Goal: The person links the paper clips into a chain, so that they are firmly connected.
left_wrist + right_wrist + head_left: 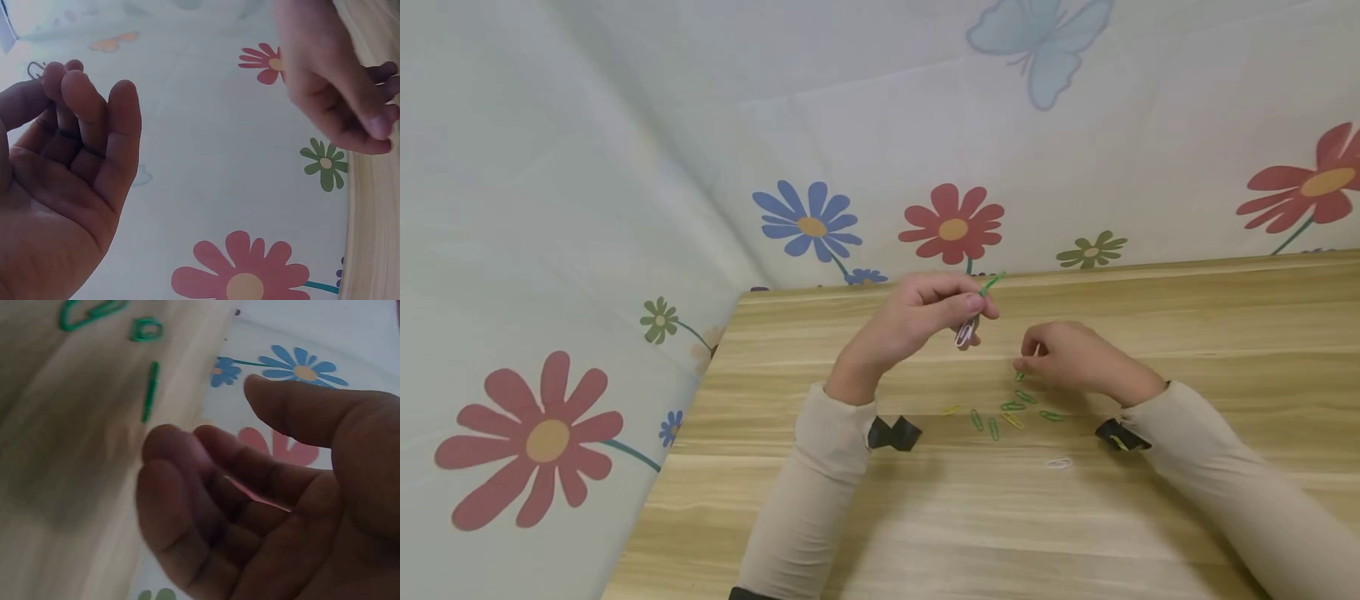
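Observation:
Above the table, my left hand (921,315) pinches white paper clips (966,333) and a green paper clip (994,282) between thumb and fingers. The green one points up and right; the white ones hang below the thumb. A clip's wire loop (35,70) shows past the left fingertips in the left wrist view. My right hand (1071,358) is low at the far end of the scattered clips, beside a green paper clip (1019,377). Its thumb stands apart from loosely bent fingers (164,494) in the right wrist view, with nothing between them.
Several green paper clips (1026,397) and a few yellow ones (1012,421) lie scattered on the wooden table (760,483). Nearer to me lies a white paper clip (1059,463). Behind the table's far edge hangs a flower-patterned cloth (865,125).

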Available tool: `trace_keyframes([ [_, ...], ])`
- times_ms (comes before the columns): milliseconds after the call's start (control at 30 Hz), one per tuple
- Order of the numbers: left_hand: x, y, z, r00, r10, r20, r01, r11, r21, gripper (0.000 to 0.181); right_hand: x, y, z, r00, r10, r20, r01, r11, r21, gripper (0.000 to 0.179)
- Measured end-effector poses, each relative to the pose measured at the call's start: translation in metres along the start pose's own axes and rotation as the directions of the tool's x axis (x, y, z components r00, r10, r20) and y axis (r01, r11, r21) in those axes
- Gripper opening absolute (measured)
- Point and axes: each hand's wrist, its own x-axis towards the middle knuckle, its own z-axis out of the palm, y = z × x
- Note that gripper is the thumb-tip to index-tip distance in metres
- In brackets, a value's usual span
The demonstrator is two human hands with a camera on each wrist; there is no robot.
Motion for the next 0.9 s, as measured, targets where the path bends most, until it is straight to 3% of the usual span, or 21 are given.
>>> trace_keyframes([
  [133, 0.0, 0.003, 0.0, 1.0, 0.017, -0.025, -0.017, 1.0, -0.003, 0.017, 0.0, 0.005, 0.011, 0.999, 0.028, 0.02, -0.027, 0.999, -0.034, 0.019],
  [333, 0.001, 0.006, 0.001, 0.999, 0.039, -0.014, -0.039, 0.999, -0.006, 0.016, -0.001, 0.006, 0.022, 0.999, 0.038, -0.02, -0.039, 0.996, -0.086, 0.02],
  [533, 0.0, 0.006, 0.0, 0.999, 0.053, 0.005, -0.053, 0.999, 0.001, 0.016, -0.003, 0.004, 0.024, 0.999, 0.023, -0.031, -0.027, 0.993, -0.113, 0.018],
  [900, -0.003, 0.006, 0.0, 0.999, 0.048, 0.022, -0.049, 0.998, 0.049, 0.015, -0.003, 0.001, 0.025, 0.997, 0.069, -0.032, -0.073, 0.99, -0.123, 0.028],
])
